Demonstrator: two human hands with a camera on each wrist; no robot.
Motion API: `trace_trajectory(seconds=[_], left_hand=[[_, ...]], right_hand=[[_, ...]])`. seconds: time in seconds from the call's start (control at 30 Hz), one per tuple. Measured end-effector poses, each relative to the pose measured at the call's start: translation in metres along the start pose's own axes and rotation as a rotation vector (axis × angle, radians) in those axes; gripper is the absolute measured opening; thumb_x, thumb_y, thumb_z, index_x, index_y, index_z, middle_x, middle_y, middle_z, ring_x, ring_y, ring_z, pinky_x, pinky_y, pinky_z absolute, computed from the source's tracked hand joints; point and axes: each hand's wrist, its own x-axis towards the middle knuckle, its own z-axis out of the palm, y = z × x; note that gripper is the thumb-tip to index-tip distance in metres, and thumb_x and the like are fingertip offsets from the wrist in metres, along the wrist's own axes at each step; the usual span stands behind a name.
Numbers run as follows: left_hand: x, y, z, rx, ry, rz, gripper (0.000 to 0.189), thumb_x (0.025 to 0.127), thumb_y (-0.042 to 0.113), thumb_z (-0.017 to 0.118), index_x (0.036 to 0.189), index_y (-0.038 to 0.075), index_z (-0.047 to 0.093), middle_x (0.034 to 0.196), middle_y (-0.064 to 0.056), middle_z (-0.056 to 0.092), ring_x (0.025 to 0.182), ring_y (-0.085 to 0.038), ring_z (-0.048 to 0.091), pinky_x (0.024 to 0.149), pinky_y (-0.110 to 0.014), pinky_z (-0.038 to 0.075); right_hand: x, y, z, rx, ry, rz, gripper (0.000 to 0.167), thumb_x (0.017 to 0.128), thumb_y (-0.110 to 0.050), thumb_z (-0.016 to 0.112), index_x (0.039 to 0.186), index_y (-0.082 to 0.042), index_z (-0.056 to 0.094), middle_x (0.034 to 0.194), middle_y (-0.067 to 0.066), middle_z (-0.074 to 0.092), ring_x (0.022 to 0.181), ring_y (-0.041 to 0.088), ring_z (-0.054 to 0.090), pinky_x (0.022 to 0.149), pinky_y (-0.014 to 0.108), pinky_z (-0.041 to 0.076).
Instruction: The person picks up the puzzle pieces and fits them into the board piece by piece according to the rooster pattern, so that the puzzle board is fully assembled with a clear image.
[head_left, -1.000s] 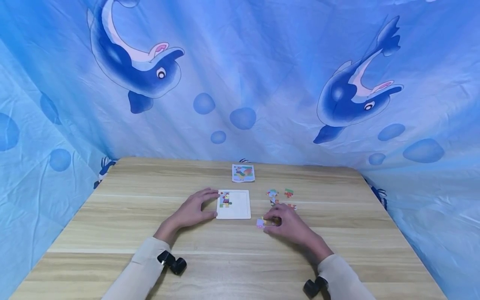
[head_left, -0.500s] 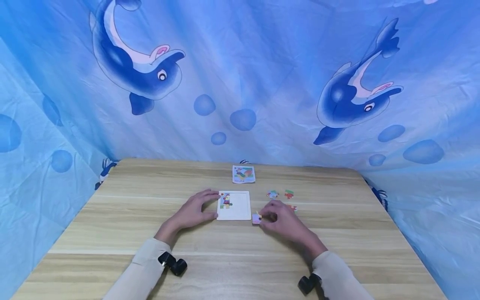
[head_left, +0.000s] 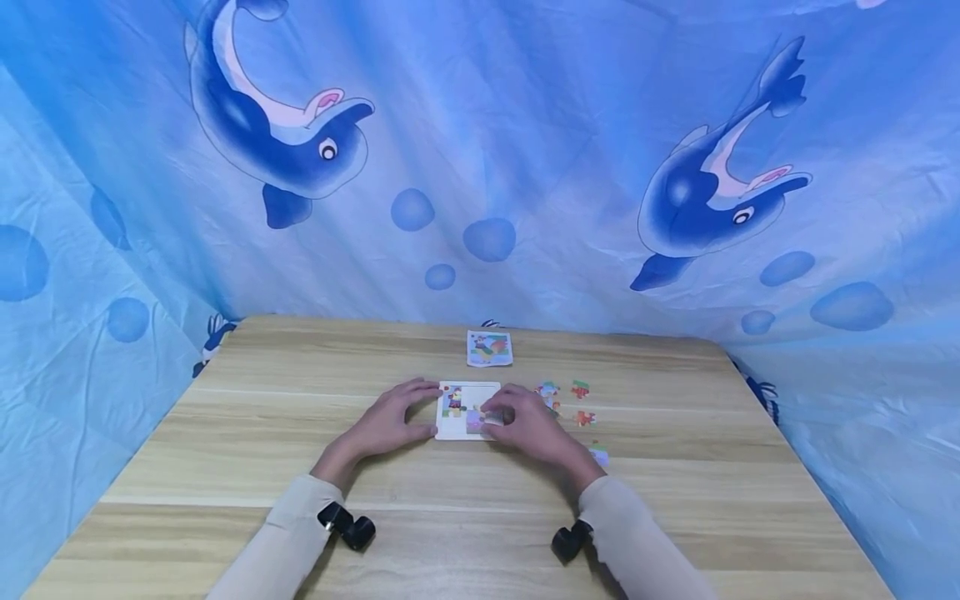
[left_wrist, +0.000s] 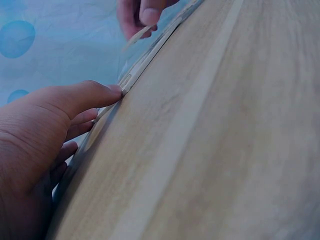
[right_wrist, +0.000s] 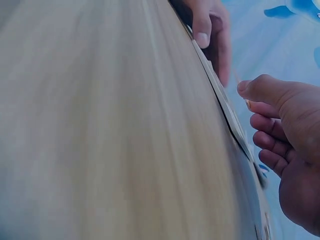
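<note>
A white square puzzle tray [head_left: 452,434] lies on the table, with a few joined pieces [head_left: 453,402] along its left side. My left hand [head_left: 392,417] holds the tray's left edge, thumb at the near corner and fingers at the far one. In the left wrist view, the thumb presses against the tray edge [left_wrist: 131,80]. My right hand [head_left: 534,427] pinches a lilac puzzle piece [head_left: 473,422] between thumb and fingers, over the lower right part of the tray. The piece is tilted above the tray in the left wrist view. My right fingers hide the tray's right edge.
Several loose puzzle pieces [head_left: 585,418] lie right of the tray, one lilac and green piece [head_left: 599,455] nearer me beside the right wrist. Behind the tray lies a small picture card [head_left: 490,348]. A blue dolphin curtain [head_left: 480,167] hangs behind the wooden table [head_left: 450,533].
My right hand has carried the lilac piece leftward from the table beside the tray to over it. The loose piece near the right wrist has come into sight. My left hand stays put.
</note>
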Motion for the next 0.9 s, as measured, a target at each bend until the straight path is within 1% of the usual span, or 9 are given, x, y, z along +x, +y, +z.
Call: trace_trajectory(seconds=[0.13,0.23,0.33,0.63,0.9], left_hand=[[0.001,0.001,0.0,-0.002,0.006,0.001,0.064,0.09,0.032,0.075,0.148,0.014,0.057,0.159,-0.01,0.049,0.153,-0.042,0.035,0.122,-0.071,0.027],[0.001,0.001,0.0,0.0,0.013,0.017,0.063,0.089,0.031,0.075,0.147,0.012,0.058,0.158,-0.011,0.05,0.152,-0.043,0.036,0.121,-0.072,0.028],[0.002,0.001,0.0,-0.006,0.009,0.022,0.063,0.089,0.031,0.076,0.146,0.011,0.059,0.158,-0.012,0.05,0.152,-0.044,0.036,0.121,-0.072,0.027],[0.002,0.002,0.001,-0.003,0.007,0.012,0.063,0.089,0.032,0.076,0.146,0.011,0.059,0.159,-0.011,0.05,0.152,-0.043,0.036,0.12,-0.074,0.026],[0.001,0.003,0.0,-0.001,0.002,-0.001,0.063,0.089,0.032,0.076,0.146,0.011,0.059,0.159,-0.011,0.049,0.152,-0.043,0.036,0.12,-0.073,0.026]], right_hand=[[0.01,-0.008,0.006,0.007,-0.029,-0.006,0.026,0.088,-0.027,0.082,0.111,-0.016,0.078,0.109,-0.003,0.07,0.101,0.014,0.062,0.09,0.031,0.054],[0.016,-0.012,0.011,-0.01,-0.059,-0.007,0.027,0.088,-0.028,0.081,0.112,-0.015,0.079,0.111,-0.002,0.071,0.107,0.016,0.063,0.098,0.035,0.054],[0.02,-0.016,0.015,-0.011,-0.085,-0.013,0.027,0.088,-0.026,0.081,0.112,-0.012,0.079,0.11,0.001,0.072,0.108,0.018,0.063,0.1,0.039,0.053],[0.023,-0.021,0.022,-0.035,-0.097,-0.023,0.026,0.088,-0.027,0.082,0.109,-0.012,0.08,0.111,0.003,0.073,0.108,0.019,0.064,0.102,0.04,0.052],[0.027,-0.019,0.024,-0.059,-0.097,-0.051,0.029,0.088,-0.028,0.082,0.111,-0.011,0.079,0.109,0.002,0.074,0.105,0.017,0.065,0.097,0.035,0.053]])
